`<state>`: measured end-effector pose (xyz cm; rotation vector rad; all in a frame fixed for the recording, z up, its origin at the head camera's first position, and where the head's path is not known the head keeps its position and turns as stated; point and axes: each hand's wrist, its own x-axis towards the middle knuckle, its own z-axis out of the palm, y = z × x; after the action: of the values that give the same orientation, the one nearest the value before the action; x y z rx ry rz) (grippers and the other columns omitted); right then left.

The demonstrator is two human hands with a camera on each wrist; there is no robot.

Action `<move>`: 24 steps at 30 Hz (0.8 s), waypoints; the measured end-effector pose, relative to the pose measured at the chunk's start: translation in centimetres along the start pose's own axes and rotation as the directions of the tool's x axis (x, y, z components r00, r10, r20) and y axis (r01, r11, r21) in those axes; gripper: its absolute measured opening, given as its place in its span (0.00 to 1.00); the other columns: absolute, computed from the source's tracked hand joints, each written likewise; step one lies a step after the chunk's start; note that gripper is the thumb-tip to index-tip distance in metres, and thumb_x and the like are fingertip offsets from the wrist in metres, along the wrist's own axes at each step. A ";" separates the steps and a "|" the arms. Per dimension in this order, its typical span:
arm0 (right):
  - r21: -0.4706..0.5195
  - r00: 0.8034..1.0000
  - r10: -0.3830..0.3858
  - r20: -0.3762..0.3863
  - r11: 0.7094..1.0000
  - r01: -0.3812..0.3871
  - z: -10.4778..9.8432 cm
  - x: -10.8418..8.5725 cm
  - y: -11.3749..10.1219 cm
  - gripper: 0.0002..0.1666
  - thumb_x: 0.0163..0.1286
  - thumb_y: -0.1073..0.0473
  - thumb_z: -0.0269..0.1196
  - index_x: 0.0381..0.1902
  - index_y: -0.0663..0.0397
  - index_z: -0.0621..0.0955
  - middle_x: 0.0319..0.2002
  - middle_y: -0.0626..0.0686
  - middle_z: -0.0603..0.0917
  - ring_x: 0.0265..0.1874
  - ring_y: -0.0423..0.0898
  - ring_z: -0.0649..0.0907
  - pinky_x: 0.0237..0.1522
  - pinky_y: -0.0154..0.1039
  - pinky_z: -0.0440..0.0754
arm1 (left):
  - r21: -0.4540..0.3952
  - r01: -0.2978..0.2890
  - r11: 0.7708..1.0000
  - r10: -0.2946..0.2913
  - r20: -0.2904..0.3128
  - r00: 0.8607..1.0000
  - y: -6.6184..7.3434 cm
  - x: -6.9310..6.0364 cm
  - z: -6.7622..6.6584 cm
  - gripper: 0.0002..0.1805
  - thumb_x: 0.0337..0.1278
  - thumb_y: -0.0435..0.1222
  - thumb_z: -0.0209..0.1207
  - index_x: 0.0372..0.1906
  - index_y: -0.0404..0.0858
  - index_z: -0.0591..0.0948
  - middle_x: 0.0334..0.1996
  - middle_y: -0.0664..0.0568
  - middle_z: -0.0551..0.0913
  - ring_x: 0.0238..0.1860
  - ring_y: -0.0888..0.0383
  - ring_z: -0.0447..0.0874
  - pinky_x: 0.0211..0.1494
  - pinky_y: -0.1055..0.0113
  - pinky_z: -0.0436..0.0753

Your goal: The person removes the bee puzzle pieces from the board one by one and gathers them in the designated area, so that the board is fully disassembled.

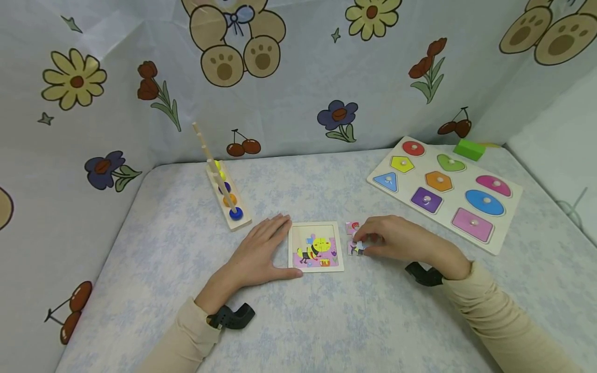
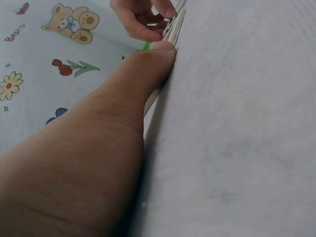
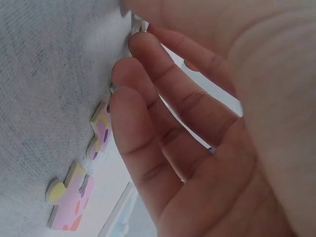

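Your head camera looks forward and down from above the table. It gives the widest view, framing your left hand, your right hand and the printed backdrop beyond. Your left wrist camera sits low and close behind your left hand, looking along the thumb, with the scene turned on its side. It shares the puzzle tray and your right hand with the head view. Your right wrist camera faces your right fingers from the palm side at close range; it shares loose puzzle pieces with the head view.

Two hands, one puzzle frame, nine shapes
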<state>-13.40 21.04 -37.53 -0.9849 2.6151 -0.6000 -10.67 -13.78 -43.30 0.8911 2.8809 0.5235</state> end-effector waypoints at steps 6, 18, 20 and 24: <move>0.002 1.000 0.011 -0.009 1.000 -0.011 -0.2 -0.1 -0.2 0.17 0.62 0.61 0.77 0.49 0.47 0.89 0.42 0.42 0.87 0.38 0.40 0.80 0.40 0.35 0.85 | -0.008 -0.005 1.000 0.005 -0.003 1.000 0.1 -0.1 -0.2 0.66 0.49 0.73 0.64 0.83 0.38 0.54 0.83 0.48 0.52 0.84 0.51 0.45 0.85 0.49 0.50; 0.012 0.999 0.005 -0.053 1.000 -0.005 -0.3 0.0 -0.5 0.18 0.63 0.61 0.76 0.52 0.49 0.88 0.44 0.43 0.88 0.39 0.39 0.81 0.43 0.39 0.87 | -0.016 0.000 1.000 0.000 0.001 1.000 0.1 -0.1 -0.1 0.66 0.49 0.72 0.65 0.83 0.38 0.54 0.83 0.47 0.52 0.84 0.51 0.46 0.85 0.49 0.50; 0.024 0.998 0.012 -0.060 1.000 -0.010 -0.3 0.1 -0.7 0.19 0.64 0.60 0.75 0.53 0.50 0.87 0.45 0.43 0.88 0.40 0.40 0.82 0.45 0.40 0.87 | -0.016 0.001 1.000 -0.001 0.002 1.000 0.1 -0.1 -0.1 0.66 0.49 0.72 0.65 0.83 0.38 0.54 0.83 0.47 0.52 0.84 0.51 0.46 0.85 0.49 0.50; 0.036 0.997 0.023 -0.075 0.999 -0.021 -0.1 0.3 -1.1 0.21 0.65 0.59 0.75 0.56 0.52 0.86 0.46 0.45 0.87 0.43 0.42 0.82 0.47 0.43 0.88 | -0.017 -0.002 1.000 0.002 0.000 1.000 0.1 -0.1 -0.1 0.66 0.49 0.72 0.65 0.83 0.38 0.54 0.83 0.48 0.52 0.84 0.51 0.46 0.85 0.49 0.50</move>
<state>-13.08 20.09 -36.92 -0.9393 2.6678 -0.6880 -10.59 -13.77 -43.18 0.8911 2.8720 0.5470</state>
